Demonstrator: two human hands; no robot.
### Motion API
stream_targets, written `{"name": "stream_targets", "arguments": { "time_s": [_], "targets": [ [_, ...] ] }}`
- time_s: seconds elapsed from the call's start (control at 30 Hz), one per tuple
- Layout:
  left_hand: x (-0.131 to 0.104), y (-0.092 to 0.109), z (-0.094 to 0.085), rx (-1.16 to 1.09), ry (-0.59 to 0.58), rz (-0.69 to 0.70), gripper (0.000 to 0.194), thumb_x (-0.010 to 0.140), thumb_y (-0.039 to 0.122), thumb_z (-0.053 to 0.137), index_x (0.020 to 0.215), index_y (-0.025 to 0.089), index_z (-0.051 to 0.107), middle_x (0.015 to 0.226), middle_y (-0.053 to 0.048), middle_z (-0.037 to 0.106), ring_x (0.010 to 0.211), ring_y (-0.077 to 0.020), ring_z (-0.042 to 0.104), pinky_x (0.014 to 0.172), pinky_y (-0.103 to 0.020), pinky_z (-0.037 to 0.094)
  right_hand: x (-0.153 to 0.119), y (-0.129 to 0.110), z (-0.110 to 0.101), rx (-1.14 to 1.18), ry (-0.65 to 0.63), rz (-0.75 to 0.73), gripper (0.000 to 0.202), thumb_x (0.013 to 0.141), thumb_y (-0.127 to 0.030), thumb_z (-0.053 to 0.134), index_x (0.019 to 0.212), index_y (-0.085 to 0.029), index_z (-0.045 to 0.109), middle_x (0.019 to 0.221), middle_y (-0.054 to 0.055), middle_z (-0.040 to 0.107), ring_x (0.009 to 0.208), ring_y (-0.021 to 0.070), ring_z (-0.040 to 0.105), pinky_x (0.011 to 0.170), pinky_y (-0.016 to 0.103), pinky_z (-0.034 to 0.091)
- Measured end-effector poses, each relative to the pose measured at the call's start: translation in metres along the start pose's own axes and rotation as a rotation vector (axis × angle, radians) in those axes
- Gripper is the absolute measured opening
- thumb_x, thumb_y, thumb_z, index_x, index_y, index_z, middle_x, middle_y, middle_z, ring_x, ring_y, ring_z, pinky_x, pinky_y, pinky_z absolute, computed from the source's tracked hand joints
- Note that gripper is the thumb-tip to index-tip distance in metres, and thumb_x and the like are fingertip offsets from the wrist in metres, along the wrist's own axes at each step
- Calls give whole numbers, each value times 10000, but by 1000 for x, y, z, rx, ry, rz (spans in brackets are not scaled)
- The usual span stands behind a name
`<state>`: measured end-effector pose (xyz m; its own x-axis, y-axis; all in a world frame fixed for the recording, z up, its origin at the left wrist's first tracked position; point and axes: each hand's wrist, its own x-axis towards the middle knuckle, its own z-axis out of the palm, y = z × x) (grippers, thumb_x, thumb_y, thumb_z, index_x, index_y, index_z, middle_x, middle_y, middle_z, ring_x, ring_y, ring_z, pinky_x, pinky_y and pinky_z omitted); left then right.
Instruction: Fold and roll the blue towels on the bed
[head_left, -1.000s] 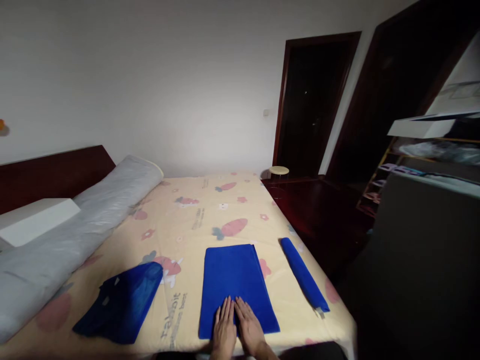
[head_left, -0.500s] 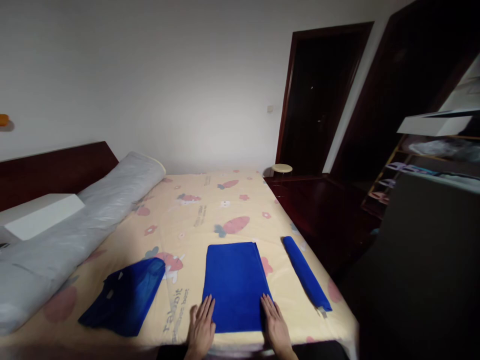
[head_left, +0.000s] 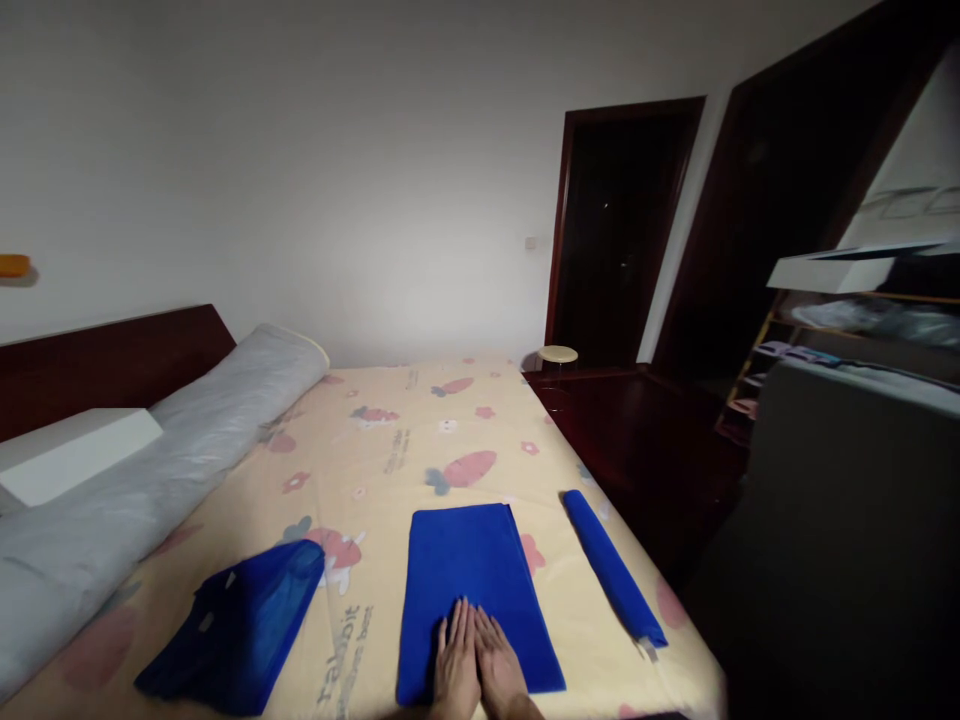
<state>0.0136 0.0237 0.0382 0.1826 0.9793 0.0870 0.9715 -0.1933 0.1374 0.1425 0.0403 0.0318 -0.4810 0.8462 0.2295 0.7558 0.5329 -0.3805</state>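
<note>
A blue cloth (head_left: 461, 555), folded into a flat rectangle, lies on the bed in front of me. My left hand (head_left: 457, 655) rests flat on its near part, fingers stretched out. Right beside it, touching along the inner edge, my right hand (head_left: 497, 652) also lies flat on the cloth. To the right is a rolled blue cloth (head_left: 611, 565) with a pale tag at its near end. On the left a crumpled blue cloth piece (head_left: 240, 625), with small pale patches on it, lies on the sheet.
The bed carries a yellow sheet (head_left: 405, 400) printed with carrots and rabbits. Along the left lie a long grey wrapped roll (head_left: 187, 450) and a white box (head_left: 75, 450). A round stool (head_left: 557, 354) stands by the dark door (head_left: 630, 230); a loaded rack (head_left: 832, 275) is at right.
Both hands have moved inward from the cloth's side edges and now lie together on its near middle. The view has tilted slightly upward.
</note>
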Motion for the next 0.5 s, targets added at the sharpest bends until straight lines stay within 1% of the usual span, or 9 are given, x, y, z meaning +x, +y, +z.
{"name": "stream_targets", "arguments": {
  "time_s": [0.1, 0.17, 0.27, 0.4, 0.5],
  "targets": [
    [-6, -9, 6, -14, -37, 27, 737, 797, 15, 287, 1485, 272, 225, 1560, 33, 268, 1434, -166, 308, 1174, -411, 331, -8, 11, 3, 9, -12, -22, 585, 881, -142, 413, 1463, -202, 401, 1495, 61, 397, 1372, 219, 408, 1141, 394, 363],
    [-13, -22, 4, 3, -40, 35, 809, 743, -36, 287, 1484, 273, 188, 1565, 41, 241, 1442, -163, 286, 1182, -415, 315, -17, 22, -2, 10, -21, 24, 603, 874, -121, 383, 1472, -201, 381, 1514, 58, 361, 1392, 219, 373, 1156, 413, 340],
    [-27, -47, -3, 68, -7, -34, 881, 678, -79, 289, 1478, 260, 140, 1572, 29, 213, 1452, -164, 259, 1185, -411, 299, -35, 45, -13, 13, 8, 119, 620, 864, -95, 329, 1473, -203, 375, 1529, 42, 336, 1416, 218, 320, 1164, 434, 325],
    [-47, -89, -13, 156, 51, -136, 869, 689, -66, 310, 1465, 289, 147, 1566, 36, 237, 1448, -170, 275, 1182, -407, 288, -61, 79, -25, 6, 22, 156, 591, 896, -134, 265, 1474, -200, 372, 1526, 32, 353, 1423, 210, 306, 1161, 434, 329],
    [-55, -115, -23, 194, 123, -149, 847, 716, -26, 361, 1464, 305, 139, 1563, 44, 249, 1451, -193, 271, 1183, -410, 279, -66, 88, -29, -40, -6, 201, 598, 885, -103, 237, 1455, -168, 404, 1512, 45, 380, 1412, 199, 329, 1169, 425, 317]
  ]
}}
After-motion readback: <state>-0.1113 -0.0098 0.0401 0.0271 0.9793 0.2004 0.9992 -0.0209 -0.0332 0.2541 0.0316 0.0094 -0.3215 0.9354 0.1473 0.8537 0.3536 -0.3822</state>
